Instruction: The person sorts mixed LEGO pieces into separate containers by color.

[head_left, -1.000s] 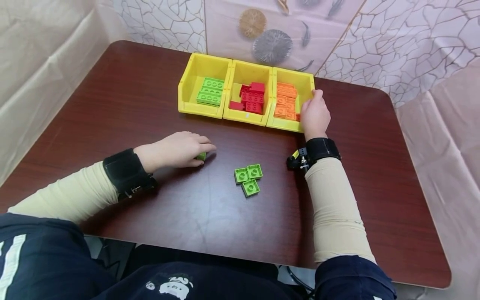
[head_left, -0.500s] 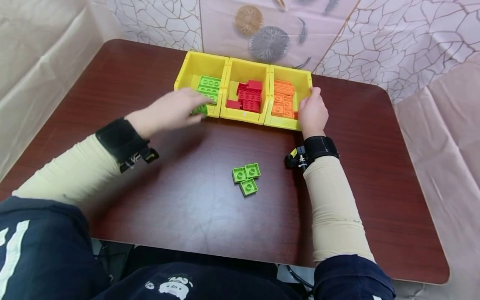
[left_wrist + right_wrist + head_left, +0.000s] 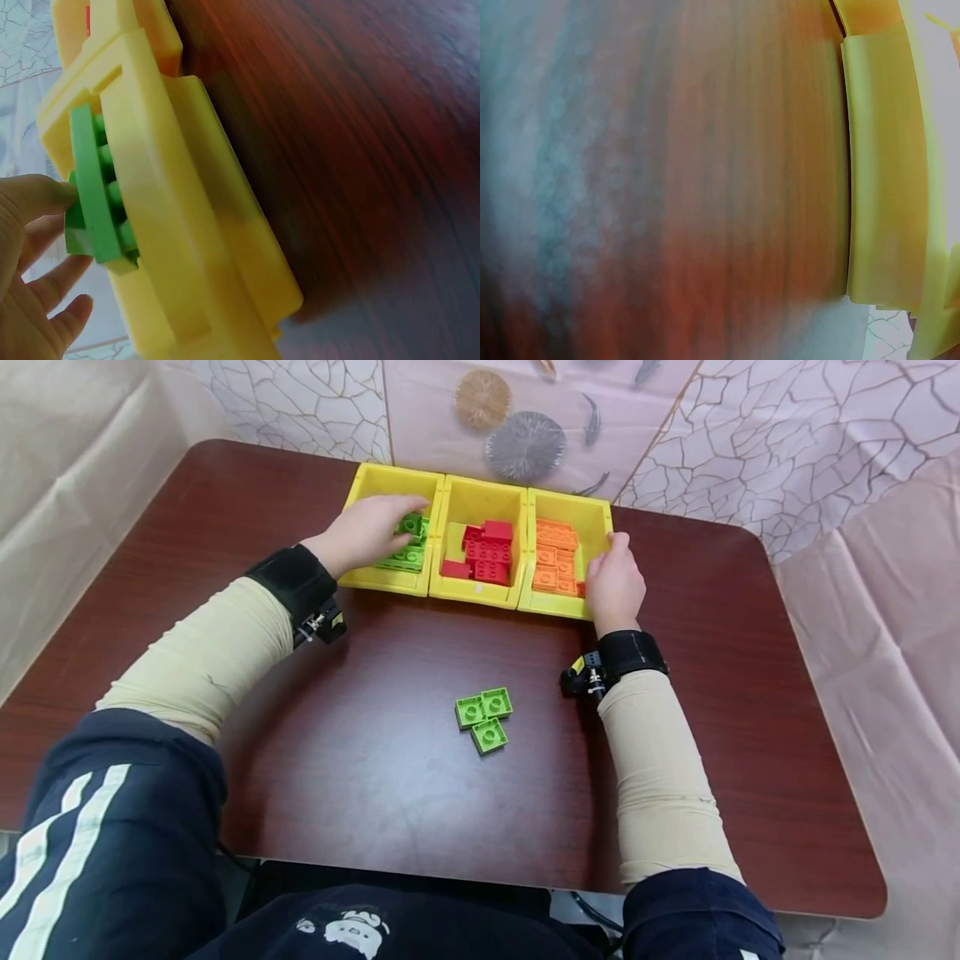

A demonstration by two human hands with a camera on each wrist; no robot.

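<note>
Three yellow bins stand side by side at the far side of the brown table [image 3: 375, 777]. My left hand [image 3: 367, 531] reaches into the left bin [image 3: 390, 477] and holds a small green brick [image 3: 411, 524] above the green bricks [image 3: 401, 560] lying there. In the left wrist view the thumb [image 3: 41, 195] presses on the green brick [image 3: 94, 187] behind the bin's front wall [image 3: 195, 247], and the other fingers are spread below it. My right hand [image 3: 615, 583] grips the right wall of the right bin [image 3: 570, 506], which holds orange bricks [image 3: 553, 556]. The right wrist view shows only that bin's wall [image 3: 885, 187].
The middle bin [image 3: 483, 497] holds red bricks [image 3: 486, 552]. Three small green bricks [image 3: 483, 718] lie together on the table between my forearms. A patterned curtain hangs behind the bins, and pale cloth lines both sides of the table.
My left hand lifted the small green brick from the table, carried it forward and now has it inside the left bin. The right hand has stayed on the right bin.
</note>
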